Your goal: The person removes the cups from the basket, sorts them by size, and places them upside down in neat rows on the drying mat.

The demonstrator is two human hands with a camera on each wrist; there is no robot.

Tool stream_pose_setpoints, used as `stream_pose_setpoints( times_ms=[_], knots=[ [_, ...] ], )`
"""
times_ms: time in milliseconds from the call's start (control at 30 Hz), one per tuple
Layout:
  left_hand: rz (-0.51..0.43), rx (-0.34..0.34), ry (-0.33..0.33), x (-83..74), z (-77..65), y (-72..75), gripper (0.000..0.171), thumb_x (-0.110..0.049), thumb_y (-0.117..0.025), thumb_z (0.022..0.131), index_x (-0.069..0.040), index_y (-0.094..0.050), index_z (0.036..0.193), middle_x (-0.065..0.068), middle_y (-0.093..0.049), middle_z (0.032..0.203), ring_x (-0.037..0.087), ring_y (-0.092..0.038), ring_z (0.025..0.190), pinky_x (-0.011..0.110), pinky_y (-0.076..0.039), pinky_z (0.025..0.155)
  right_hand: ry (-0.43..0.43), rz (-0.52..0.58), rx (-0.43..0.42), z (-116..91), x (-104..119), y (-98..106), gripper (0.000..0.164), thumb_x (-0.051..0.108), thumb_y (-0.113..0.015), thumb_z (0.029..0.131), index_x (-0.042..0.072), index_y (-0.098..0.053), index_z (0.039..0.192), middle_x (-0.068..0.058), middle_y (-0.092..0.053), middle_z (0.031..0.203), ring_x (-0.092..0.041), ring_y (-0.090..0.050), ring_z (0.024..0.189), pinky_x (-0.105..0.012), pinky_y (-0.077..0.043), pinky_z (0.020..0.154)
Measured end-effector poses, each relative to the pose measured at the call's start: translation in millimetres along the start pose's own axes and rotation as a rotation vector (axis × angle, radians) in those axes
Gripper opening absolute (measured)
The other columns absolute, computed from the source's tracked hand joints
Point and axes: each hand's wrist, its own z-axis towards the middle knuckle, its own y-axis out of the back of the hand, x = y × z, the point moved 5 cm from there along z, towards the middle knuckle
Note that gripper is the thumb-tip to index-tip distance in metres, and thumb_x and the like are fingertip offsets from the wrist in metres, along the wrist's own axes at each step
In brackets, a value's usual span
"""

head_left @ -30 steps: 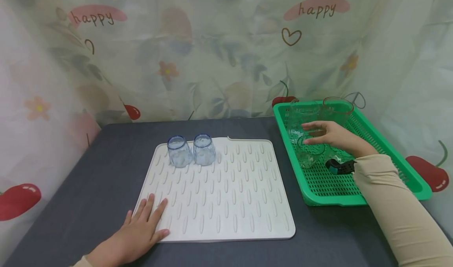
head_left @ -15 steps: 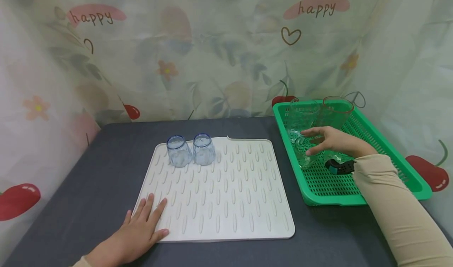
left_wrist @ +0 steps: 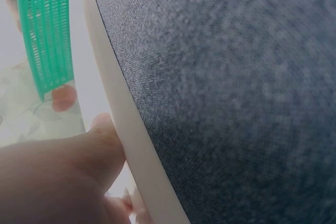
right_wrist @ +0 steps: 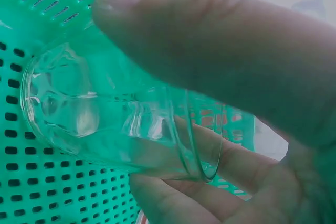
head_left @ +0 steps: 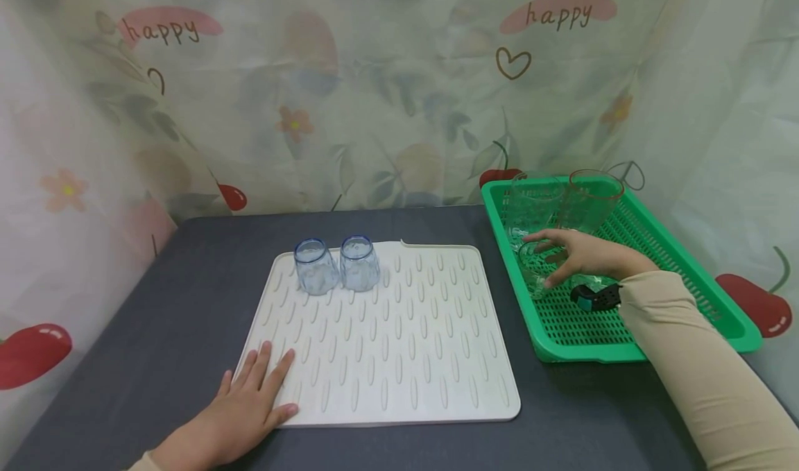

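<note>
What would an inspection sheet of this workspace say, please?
Surface: dark tabletop, white ridged mat on it.
Job's things: two bluish glasses on the mat; clear glass and red-rimmed glass, among others, in the green basket.
Clutter: nothing seen.
Hands: left hand rests on the mat's near left corner; right hand has thumb and fingers either side of the clear glass, grip uncertain.
Cables: nothing seen.
Surroundings: printed cloth behind and at both sides.

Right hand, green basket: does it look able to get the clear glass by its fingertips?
Probably yes: the right hand has its thumb and fingers on opposite sides of the clear glass, with nothing else visibly blocking.
</note>
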Motion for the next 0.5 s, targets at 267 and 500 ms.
stream_pose_setpoints(
  times_ms=[267, 500],
  knots=[
    [0.005, 0.009, 0.005, 1.1, 1.3, -1.4, 0.084, -0.060, -0.051, 0.091, -0.011, -0.024, 0.154, 0.032, -0.006, 0.157, 0.054, -0.008, 0.142, 0.077, -0.012, 0.101, -0.033, -0.005, -0.044, -2.1, 1.6, 0.2, 0.085, 0.021, -0.078, 0.082, 0.002, -0.029, 0.148, -0.033, -0.035, 0.144, -0.054, -0.040, 0.129, -0.053, -0.048, 0.094],
    [0.015, 0.008, 0.013, 1.1, 1.4, -1.3, 0.084, -0.059, -0.051, 0.091, -0.011, -0.024, 0.154, 0.032, -0.006, 0.157, 0.054, -0.008, 0.142, 0.077, -0.011, 0.101, -0.058, 0.027, -0.170, -4.4, 5.8, 6.5, 0.085, 0.028, -0.076, 0.084, -0.003, -0.025, 0.145, -0.032, -0.040, 0.143, -0.048, -0.048, 0.126, -0.054, -0.046, 0.096]
  ],
)
